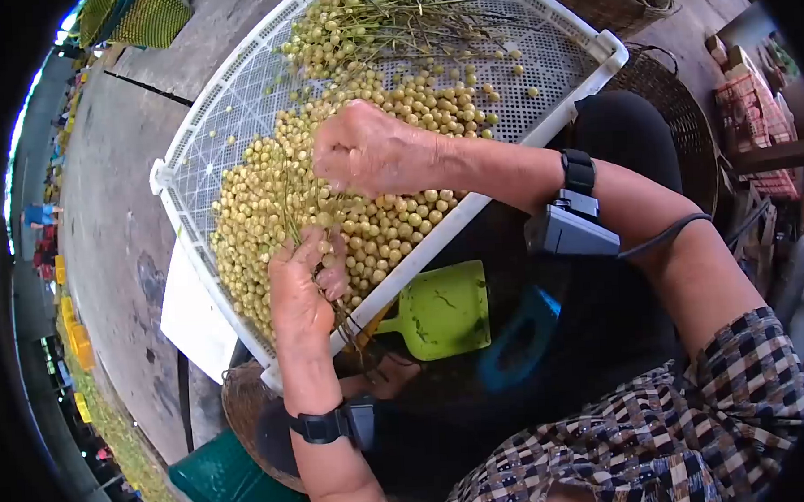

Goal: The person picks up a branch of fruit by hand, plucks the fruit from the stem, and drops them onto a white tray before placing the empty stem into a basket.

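A white perforated plastic tray (521,98) lies across my lap, heaped with small round yellowish fruits (401,224). Over its near left edge, my left hand (303,280) is closed around thin fruit stems (289,207), whose brown ends hang out below the palm. My right hand (371,149) is curled into a fist above the middle of the heap, a little up and to the right of the left one. Its fingertips face away from view, so what they hold, if anything, is hidden. A bundle of stems (410,22) with fruit lies at the tray's far end.
Below the tray are a lime-green dustpan (445,312) and a blue object (518,340). Woven baskets (673,96) stand at the right, and a green container (237,482) at the lower left. Concrete floor (121,191) stretches along the left.
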### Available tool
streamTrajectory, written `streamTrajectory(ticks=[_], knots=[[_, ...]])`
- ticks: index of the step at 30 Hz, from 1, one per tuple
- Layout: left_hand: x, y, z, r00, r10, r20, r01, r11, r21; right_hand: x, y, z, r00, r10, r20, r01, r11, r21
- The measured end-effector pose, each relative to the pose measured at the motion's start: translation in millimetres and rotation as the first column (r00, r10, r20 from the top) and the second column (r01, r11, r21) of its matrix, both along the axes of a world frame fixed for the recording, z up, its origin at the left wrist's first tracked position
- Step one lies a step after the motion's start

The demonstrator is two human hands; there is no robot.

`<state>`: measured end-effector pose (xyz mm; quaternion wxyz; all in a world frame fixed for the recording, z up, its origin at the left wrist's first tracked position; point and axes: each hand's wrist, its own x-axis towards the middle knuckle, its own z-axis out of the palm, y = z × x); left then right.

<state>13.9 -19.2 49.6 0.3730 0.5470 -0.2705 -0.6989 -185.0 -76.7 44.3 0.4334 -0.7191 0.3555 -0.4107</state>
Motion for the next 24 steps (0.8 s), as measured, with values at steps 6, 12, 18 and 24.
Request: streamTrajectory(ticks=[6, 12, 18, 24], knots=[[-3.5, 2.1, 3.3, 0.991, 0.052, 0.127, -0.047, 0.998, -0.044, 2.8, 8.2, 4.7, 0.974, -0.192, -0.12, 0.186, 0.981, -0.062], [-7.3, 3.3, 4.8, 0.984, -0.007, 0.176, 0.019, 0.998, -0.064, -8.8, -3.7, 11.3, 0.808, -0.515, -0.287, 0.422, 0.845, -0.328], [4.6, 5.2, 15.5, 0.983, -0.155, -0.093, 0.157, 0.988, 0.007, -52.5, -28.0, 2.0, 0.928, -0.237, -0.289, 0.313, 0.914, 0.257], [2.8, 9.0, 17.3, 0.948, -0.102, -0.301, 0.135, 0.987, 0.091, -12.4, -11.9, -19.2, 0.941, 0.207, 0.267, -0.32, 0.8, 0.507]])
